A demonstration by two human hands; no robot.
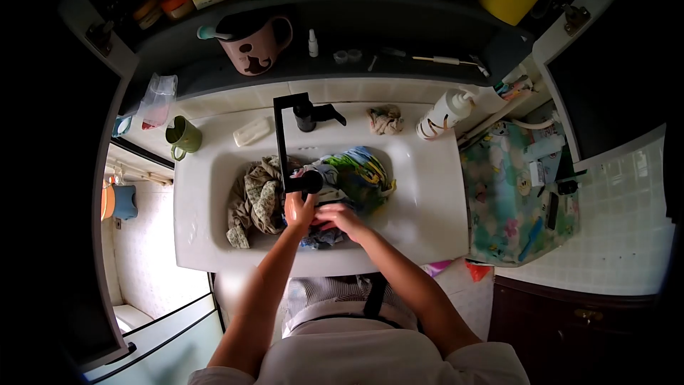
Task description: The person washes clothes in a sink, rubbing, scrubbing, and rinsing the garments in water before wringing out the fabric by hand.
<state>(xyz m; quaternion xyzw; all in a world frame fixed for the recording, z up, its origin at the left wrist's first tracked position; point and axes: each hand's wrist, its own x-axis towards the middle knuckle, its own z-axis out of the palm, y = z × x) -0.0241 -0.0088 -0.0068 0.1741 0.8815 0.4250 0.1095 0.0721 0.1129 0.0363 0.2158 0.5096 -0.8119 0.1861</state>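
Damp-looking mixed laundry [267, 189], beige patterned cloth at left and blue, green and yellow cloth at right, lies in the white ceramic sink basin [420, 203], partly beneath the angular black faucet [281, 135]. Left hand [298, 212]: under the faucet head, over the cloth; grip cannot be determined. Right hand [339, 218]: just beside it, fingers extended, grip on fabric unclear. On the rim: green cup [184, 137], pale soap bar [252, 132], white pump bottle [445, 114].
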